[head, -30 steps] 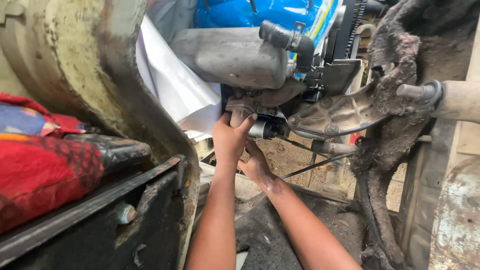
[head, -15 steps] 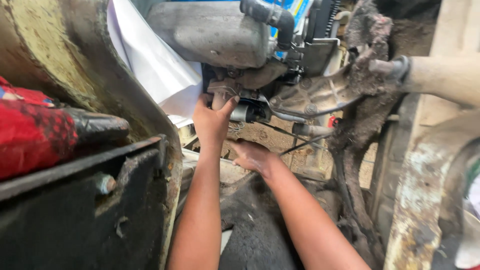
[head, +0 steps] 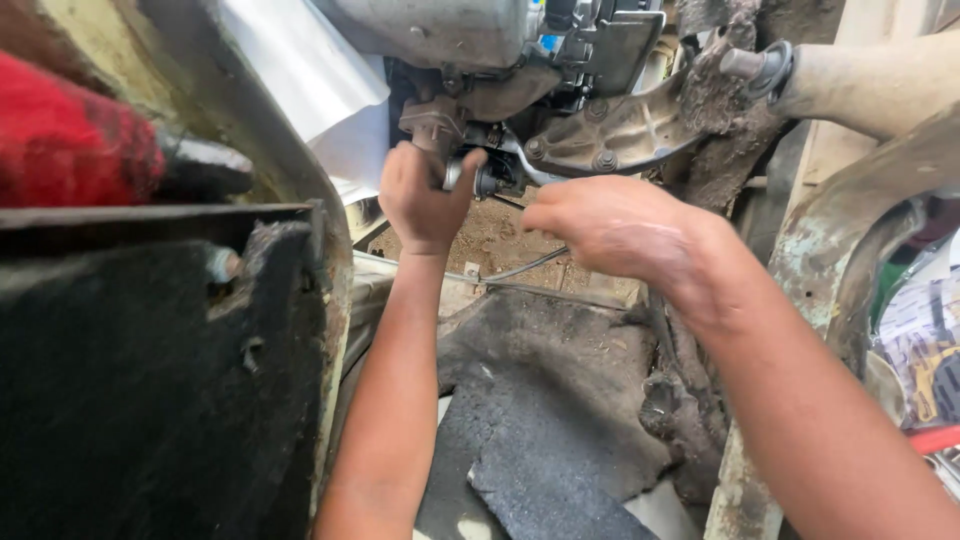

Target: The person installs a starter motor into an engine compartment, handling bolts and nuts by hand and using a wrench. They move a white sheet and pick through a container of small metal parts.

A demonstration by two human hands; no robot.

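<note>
hands at the engine underside

the left hand (head: 425,200) is clenching around a small metal fitting (head: 462,172) under the grey engine casing (head: 440,30). the right hand (head: 610,225) is hovering just beside it, fingers curled, grasping nothing visible, near the mounting bracket (head: 610,135).

Daylight is coming in from above, lighting a rusty, paint-flaking body panel (head: 840,250) on the right. A black grimy panel (head: 150,380) is filling the left. Torn dark floor matting (head: 550,400) is lying below, bare dirt ground (head: 490,240) showing beyond it.
</note>
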